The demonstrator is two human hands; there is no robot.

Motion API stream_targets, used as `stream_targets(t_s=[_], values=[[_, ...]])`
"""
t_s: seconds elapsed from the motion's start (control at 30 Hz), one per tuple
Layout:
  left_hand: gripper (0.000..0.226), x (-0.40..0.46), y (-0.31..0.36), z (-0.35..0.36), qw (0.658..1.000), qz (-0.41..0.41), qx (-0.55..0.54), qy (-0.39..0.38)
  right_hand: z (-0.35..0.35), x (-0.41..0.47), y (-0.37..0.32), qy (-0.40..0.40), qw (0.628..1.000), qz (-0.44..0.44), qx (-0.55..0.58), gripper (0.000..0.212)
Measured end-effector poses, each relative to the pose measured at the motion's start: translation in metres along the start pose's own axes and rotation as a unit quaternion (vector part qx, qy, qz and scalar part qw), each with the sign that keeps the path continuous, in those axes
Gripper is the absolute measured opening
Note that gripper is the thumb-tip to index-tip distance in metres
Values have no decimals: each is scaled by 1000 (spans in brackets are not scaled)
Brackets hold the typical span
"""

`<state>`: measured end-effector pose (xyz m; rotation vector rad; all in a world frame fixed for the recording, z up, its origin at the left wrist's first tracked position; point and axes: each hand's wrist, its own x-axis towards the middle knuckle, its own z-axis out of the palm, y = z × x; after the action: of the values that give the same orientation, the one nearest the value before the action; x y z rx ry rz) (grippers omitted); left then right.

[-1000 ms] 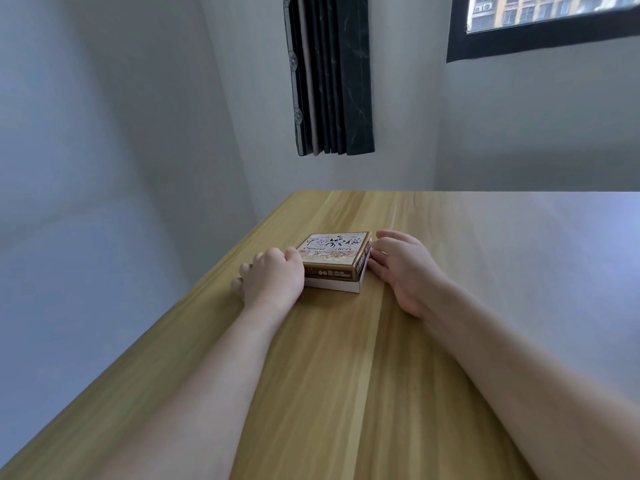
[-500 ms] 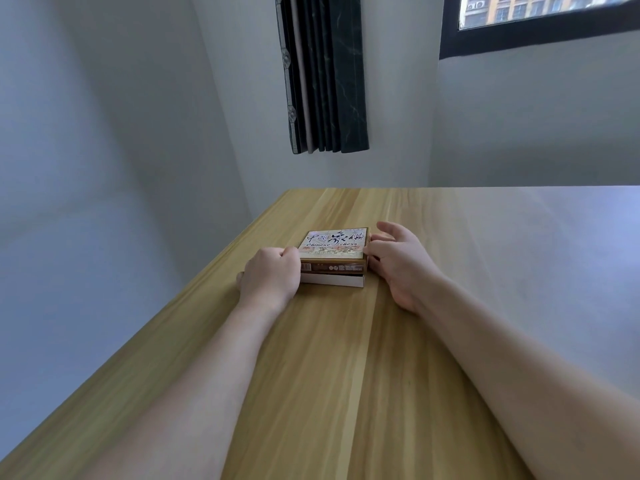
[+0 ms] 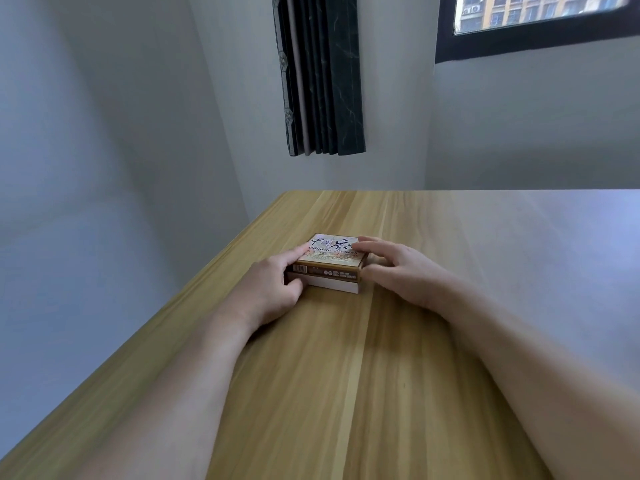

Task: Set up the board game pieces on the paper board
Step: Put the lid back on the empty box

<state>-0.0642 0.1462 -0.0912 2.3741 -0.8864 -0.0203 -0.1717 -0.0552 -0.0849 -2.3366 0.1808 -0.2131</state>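
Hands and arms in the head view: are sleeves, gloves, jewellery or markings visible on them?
None show. The left hand and right hand are bare, with no gloves, rings or watch in view. Both forearms are uncovered down to the frame's bottom edge: no sleeves, no wristbands, no markings.

The table (image 3: 346,393) looks like wood or wood-look laminate, pale yellow-brown with long straight grain, smooth, with a soft sheen that turns to a whitish glare toward its far right. The box (image 3: 329,263) looks like printed cardboard: its brown lid has a slightly glossy printed top, and its lower part is plain white and matt. The curtain (image 3: 322,74) is dark cloth in folds, with a faint marbled pattern and a dull surface. The walls (image 3: 104,133) are smooth, matt, painted pale grey. The window frame (image 3: 445,29) is black and matt; its material cannot be told.
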Motion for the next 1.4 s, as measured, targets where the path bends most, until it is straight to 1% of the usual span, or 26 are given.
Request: stream_targets(t_s=[0.1, 0.2, 0.37, 0.47, 0.53, 0.63, 0.73, 0.8, 0.9, 0.97, 1.03, 1.07, 1.2, 1.23, 1.3, 1.33, 1.4], values=[[58, 3, -7, 1, 1000, 6, -3, 4, -2, -1, 5, -32, 997, -30, -68, 68], [54, 3, -9, 0, 999, 18, -38, 8, -2, 2, 9, -15, 990, -61, -124, 73], [47, 3, -11, -2, 995, 36, -88, 21, -3, 4, 13, 14, 990, -78, -112, 71], [41, 3, -10, -4, 984, 36, -170, 36, -3, 1, 12, 31, 992, -88, -87, 61], [38, 3, -7, -6, 969, 26, -243, 49, -5, -1, 10, 56, 992, -100, -53, 55], [38, 6, -1, -7, 941, 9, -335, 48, -3, -1, 9, 96, 988, -124, 2, 59], [33, 9, 13, -8, 906, 4, -419, 57, 2, 0, 8, 134, 979, -151, 32, 56], [25, 12, 19, -11, 874, -1, -482, 65, 5, 0, 4, 154, 972, -164, 65, 49], [21, 13, 23, -17, 814, -32, -579, 32, 11, 0, -5, 173, 965, -168, 108, 41], [19, 12, 25, -20, 797, -54, -601, 17, 14, 1, -9, 178, 962, -165, 123, 37], [19, 11, 28, -23, 797, -69, -600, 4, 15, 1, -12, 187, 960, -151, 142, 35], [20, 11, 30, -24, 804, -70, -590, -1, 14, 2, -14, 193, 959, -142, 154, 35], [26, 10, 32, -21, 868, -58, -493, 19, 13, 4, -19, 235, 950, -107, 175, 40], [28, 10, 33, -20, 878, -54, -475, 22, 13, 4, -20, 242, 949, -98, 175, 41], [29, 9, 36, -17, 884, -47, -463, 32, 13, 5, -22, 245, 949, -86, 180, 39], [29, 9, 38, -16, 887, -40, -458, 44, 13, 5, -23, 243, 949, -83, 182, 38], [31, 10, 40, -14, 906, -21, -413, 87, 14, 4, -24, 230, 952, -82, 185, 39]])
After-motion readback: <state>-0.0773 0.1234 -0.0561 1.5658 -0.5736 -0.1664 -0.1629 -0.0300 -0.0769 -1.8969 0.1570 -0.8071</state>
